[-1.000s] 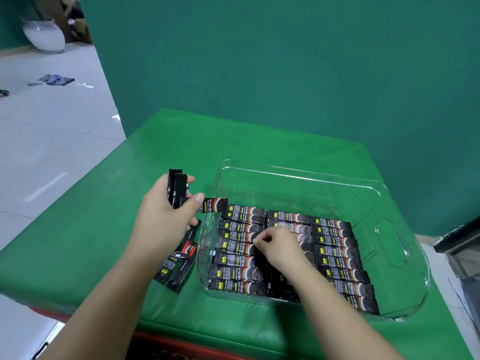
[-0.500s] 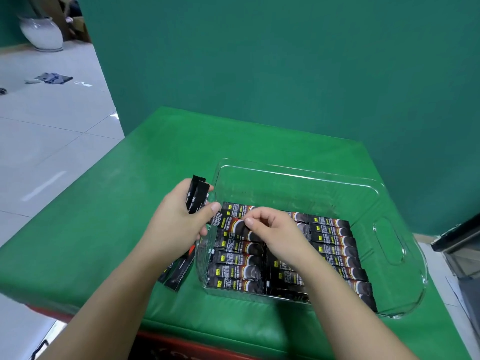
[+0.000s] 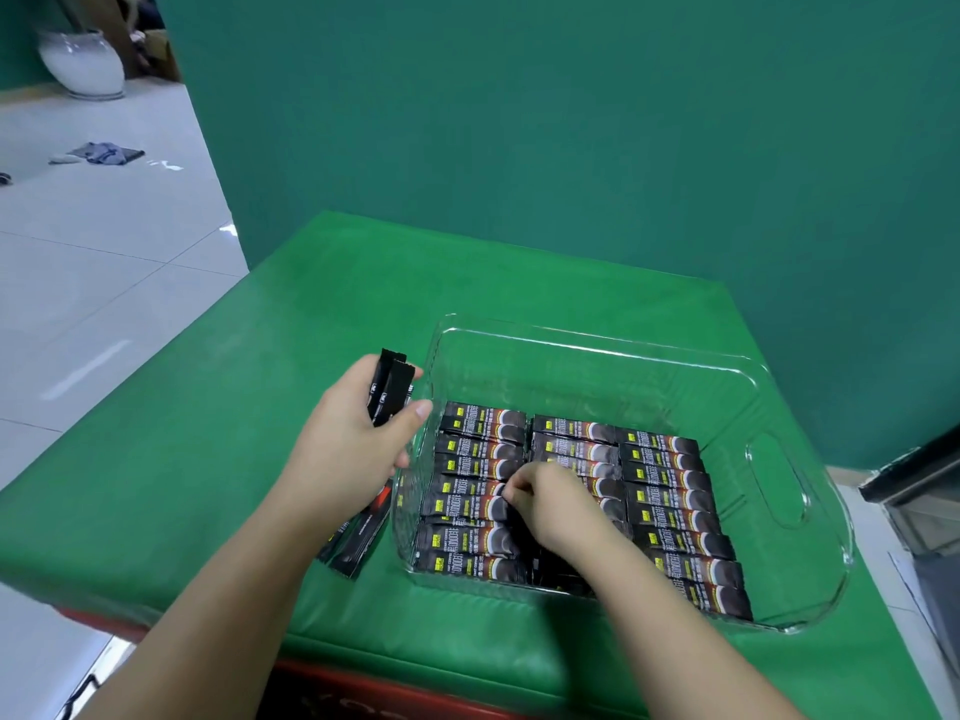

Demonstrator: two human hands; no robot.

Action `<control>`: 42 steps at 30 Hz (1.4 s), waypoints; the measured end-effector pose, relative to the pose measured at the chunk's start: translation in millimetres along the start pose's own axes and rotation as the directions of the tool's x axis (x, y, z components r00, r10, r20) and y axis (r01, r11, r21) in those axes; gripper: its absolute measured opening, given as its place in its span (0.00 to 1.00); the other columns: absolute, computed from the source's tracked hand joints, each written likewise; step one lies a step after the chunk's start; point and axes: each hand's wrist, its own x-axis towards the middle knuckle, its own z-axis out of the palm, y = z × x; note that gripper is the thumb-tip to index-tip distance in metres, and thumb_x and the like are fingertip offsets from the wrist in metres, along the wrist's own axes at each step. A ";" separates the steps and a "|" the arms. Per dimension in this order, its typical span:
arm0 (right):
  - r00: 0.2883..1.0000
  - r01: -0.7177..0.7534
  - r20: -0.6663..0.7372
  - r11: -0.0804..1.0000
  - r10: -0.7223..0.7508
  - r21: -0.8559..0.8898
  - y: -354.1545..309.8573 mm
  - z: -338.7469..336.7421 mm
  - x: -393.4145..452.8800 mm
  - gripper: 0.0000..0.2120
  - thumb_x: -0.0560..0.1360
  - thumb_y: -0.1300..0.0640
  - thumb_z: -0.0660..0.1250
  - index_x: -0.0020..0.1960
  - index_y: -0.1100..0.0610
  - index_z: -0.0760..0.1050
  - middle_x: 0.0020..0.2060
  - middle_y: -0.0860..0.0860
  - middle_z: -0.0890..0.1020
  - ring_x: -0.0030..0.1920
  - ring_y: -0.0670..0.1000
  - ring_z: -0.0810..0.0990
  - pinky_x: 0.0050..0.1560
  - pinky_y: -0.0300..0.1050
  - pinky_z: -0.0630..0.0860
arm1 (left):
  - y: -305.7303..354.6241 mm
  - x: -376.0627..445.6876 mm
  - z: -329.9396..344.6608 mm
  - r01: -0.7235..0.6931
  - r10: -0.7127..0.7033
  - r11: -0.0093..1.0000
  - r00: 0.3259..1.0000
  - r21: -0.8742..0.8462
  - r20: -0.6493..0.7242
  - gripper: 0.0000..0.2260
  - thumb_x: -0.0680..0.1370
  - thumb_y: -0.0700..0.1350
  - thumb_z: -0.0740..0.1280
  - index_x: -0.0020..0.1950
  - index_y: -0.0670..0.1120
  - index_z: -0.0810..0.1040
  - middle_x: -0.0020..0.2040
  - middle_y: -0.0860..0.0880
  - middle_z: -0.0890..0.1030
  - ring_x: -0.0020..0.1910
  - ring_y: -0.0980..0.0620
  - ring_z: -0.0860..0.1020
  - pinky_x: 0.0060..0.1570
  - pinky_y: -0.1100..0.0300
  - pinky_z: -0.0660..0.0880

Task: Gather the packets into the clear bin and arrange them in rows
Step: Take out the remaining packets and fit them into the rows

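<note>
A clear plastic bin (image 3: 779, 480) stands on the green table (image 3: 218, 459). Dark coffee-stick packets (image 3: 670, 491) lie flat inside it in three rows. My left hand (image 3: 348, 449) is just outside the bin's left wall and grips a small upright stack of black packets (image 3: 390, 387). My right hand (image 3: 556, 504) is inside the bin, over the middle row, with curled fingers pinching at a packet edge between the left and middle rows. Loose packets (image 3: 361, 537) lie on the table below my left hand, partly hidden by my wrist.
The bin's far half holds no packets, and a handle slot (image 3: 779, 480) is in its right wall. A green wall rises behind the table. A tiled floor lies to the left with a white vase (image 3: 83, 65). A dark object (image 3: 914, 480) stands at the right edge.
My right hand took a packet near my left hand, set it at the top of the left row, then dropped back to the middle of the bin. My left hand barely moved.
</note>
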 end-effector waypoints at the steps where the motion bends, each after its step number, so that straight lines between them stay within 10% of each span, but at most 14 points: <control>1: 1.000 0.007 -0.020 1.000 -0.008 -0.024 -1.2 0.7 -0.6 0.09 0.78 0.60 0.61 0.41 0.58 0.77 0.40 0.57 0.80 0.38 0.52 0.73 0.37 0.41 0.64 | -1.3 0.3 -0.1 0.000 0.000 1.000 1.000 -0.004 -0.001 0.07 0.78 0.44 0.67 0.53 0.55 0.74 0.29 0.57 0.76 0.25 0.58 0.74 0.29 0.62 0.71; 6: 0.976 0.111 -0.183 0.991 -0.122 -0.073 0.2 7.4 1.2 0.06 0.76 0.54 0.67 0.46 0.56 0.79 0.45 0.50 0.72 0.48 0.52 0.76 0.46 0.40 0.67 | -2.3 0.2 -2.0 -0.010 0.009 1.000 1.000 -0.023 -0.022 0.08 0.78 0.43 0.67 0.52 0.56 0.73 0.32 0.57 0.76 0.26 0.58 0.74 0.30 0.60 0.72; 13: 0.970 0.219 -0.071 0.964 -0.232 -0.153 -8.1 14.5 2.9 0.16 0.75 0.50 0.67 0.61 0.54 0.76 0.56 0.52 0.74 0.60 0.52 0.70 0.58 0.44 0.69 | -1.2 -1.9 -2.0 -0.006 0.006 1.000 1.000 0.012 0.001 0.04 0.79 0.48 0.64 0.52 0.58 0.73 0.27 0.52 0.75 0.25 0.58 0.73 0.31 0.57 0.73; 33: 0.954 0.287 -0.040 0.944 -0.297 -0.163 -14.3 18.5 -6.6 0.12 0.75 0.51 0.67 0.59 0.52 0.77 0.54 0.51 0.75 0.59 0.51 0.71 0.59 0.45 0.69 | 1.7 -5.4 -1.9 -0.046 0.047 0.999 0.996 -0.017 0.071 0.03 0.81 0.52 0.58 0.49 0.56 0.70 0.41 0.49 0.80 0.27 0.54 0.72 0.31 0.52 0.72; 42: 0.891 0.440 -0.336 0.763 -0.305 0.473 -57.5 -29.6 -32.5 0.06 0.75 0.55 0.68 0.51 0.46 0.76 0.39 0.41 0.78 0.39 0.42 0.74 0.43 0.36 0.71 | 8.3 -8.2 1.0 -0.029 0.019 0.998 0.982 0.054 0.188 0.11 0.83 0.42 0.52 0.64 0.50 0.58 0.38 0.49 0.76 0.25 0.59 0.68 0.28 0.64 0.68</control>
